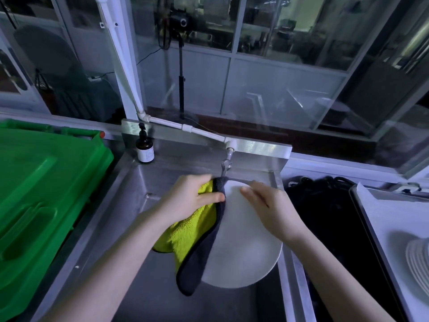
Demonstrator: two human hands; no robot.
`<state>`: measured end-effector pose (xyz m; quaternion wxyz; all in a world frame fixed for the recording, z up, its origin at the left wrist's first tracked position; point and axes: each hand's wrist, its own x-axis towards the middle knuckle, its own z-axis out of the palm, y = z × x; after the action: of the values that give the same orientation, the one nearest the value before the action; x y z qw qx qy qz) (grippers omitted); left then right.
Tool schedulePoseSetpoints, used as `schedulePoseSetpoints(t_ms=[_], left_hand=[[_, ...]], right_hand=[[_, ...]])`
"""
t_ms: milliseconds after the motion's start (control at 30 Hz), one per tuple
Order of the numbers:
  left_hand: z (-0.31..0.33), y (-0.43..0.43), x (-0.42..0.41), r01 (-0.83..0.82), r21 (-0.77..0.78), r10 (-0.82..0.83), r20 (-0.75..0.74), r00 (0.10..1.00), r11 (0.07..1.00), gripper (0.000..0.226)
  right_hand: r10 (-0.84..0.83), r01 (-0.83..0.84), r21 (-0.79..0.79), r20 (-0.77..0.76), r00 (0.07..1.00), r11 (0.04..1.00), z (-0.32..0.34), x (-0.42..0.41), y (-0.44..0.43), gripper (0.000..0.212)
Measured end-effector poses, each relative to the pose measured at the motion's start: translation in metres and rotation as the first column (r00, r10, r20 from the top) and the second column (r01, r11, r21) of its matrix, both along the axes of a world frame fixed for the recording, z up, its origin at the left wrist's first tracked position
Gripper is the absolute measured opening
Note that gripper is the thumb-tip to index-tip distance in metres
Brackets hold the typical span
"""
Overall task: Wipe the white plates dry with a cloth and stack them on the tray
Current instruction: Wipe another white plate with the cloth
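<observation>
While the left hand clamps a fleecy yellow cloth (dark-hemmed) on the round white plate above the steel sink, the right hand lies flat-fingered on it.

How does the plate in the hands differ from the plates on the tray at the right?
The held plate is single; the tray plates form a stack. The held plate is held over the sink; the stack rests on the tray. Both hands touch the held plate, the left hand with a cloth, the right hand bare; nothing touches the stack. Both are white.
</observation>
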<state>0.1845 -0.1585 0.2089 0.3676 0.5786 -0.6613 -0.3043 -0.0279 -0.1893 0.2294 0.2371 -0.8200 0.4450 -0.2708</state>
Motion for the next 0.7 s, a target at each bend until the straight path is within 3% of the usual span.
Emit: schedulePoseSetpoints(t_ms=[67,133,167,233,267,300,367,433,500,567,633,700], left_hand=[[-0.007,0.001,0.003,-0.118,-0.029,0.115,-0.090,0.989,0.993,0.041],[-0.019,0.009,-0.002,-0.363,-0.012,0.350,-0.238,0.906,0.932,0.036],[-0.025,0.013,-0.011,-0.478,0.046,0.461,-0.356,0.813,0.877,0.032],[-0.035,0.018,-0.034,-0.651,0.187,0.640,-0.506,0.578,0.736,0.029],[-0.038,0.019,-0.041,-0.704,0.214,0.692,-0.514,0.508,0.677,0.028],[-0.041,0.018,-0.044,-0.720,0.226,0.706,-0.522,0.479,0.656,0.027],[-0.046,0.017,-0.036,-0.686,0.265,0.688,-0.560,0.462,0.677,0.024],[-0.044,0.018,-0.020,-0.651,0.254,0.660,-0.553,0.509,0.715,0.026],[-0.037,0.017,-0.010,-0.595,0.146,0.585,-0.468,0.663,0.791,0.026],[-0.027,0.016,-0.010,-0.480,0.016,0.464,-0.281,0.840,0.877,0.030],[-0.017,0.012,-0.012,-0.335,-0.053,0.328,-0.109,0.938,0.941,0.037],[-0.010,0.010,-0.012,-0.235,-0.044,0.233,-0.044,0.971,0.971,0.039]], right_hand=[[-0.064,0.064,-0.010,0.037,0.997,0.998,0.002,-0.003,-0.003,0.038],[-0.232,0.224,0.062,0.208,0.950,0.973,-0.005,-0.006,-0.003,0.043],[-0.349,0.324,0.133,0.328,0.878,0.937,-0.011,-0.002,0.000,0.045],[-0.574,0.473,0.326,0.519,0.634,0.818,-0.026,0.013,0.012,0.046],[-0.640,0.490,0.415,0.558,0.529,0.767,-0.035,0.021,0.018,0.046],[-0.654,0.461,0.465,0.576,0.490,0.756,-0.043,0.024,0.022,0.045],[-0.566,0.343,0.457,0.568,0.597,0.821,-0.049,0.015,0.021,0.040],[-0.380,0.169,0.394,0.553,0.741,0.903,-0.039,-0.005,0.010,0.026],[-0.195,0.014,0.351,0.486,0.852,0.936,-0.021,-0.021,-0.006,0.011],[-0.061,-0.014,0.263,0.278,0.959,0.965,-0.006,-0.023,-0.019,0.017],[0.014,-0.018,0.138,0.031,0.999,0.990,0.001,-0.015,-0.023,0.022],[0.026,-0.025,0.090,-0.010,1.000,0.996,0.001,-0.007,-0.020,0.018]])
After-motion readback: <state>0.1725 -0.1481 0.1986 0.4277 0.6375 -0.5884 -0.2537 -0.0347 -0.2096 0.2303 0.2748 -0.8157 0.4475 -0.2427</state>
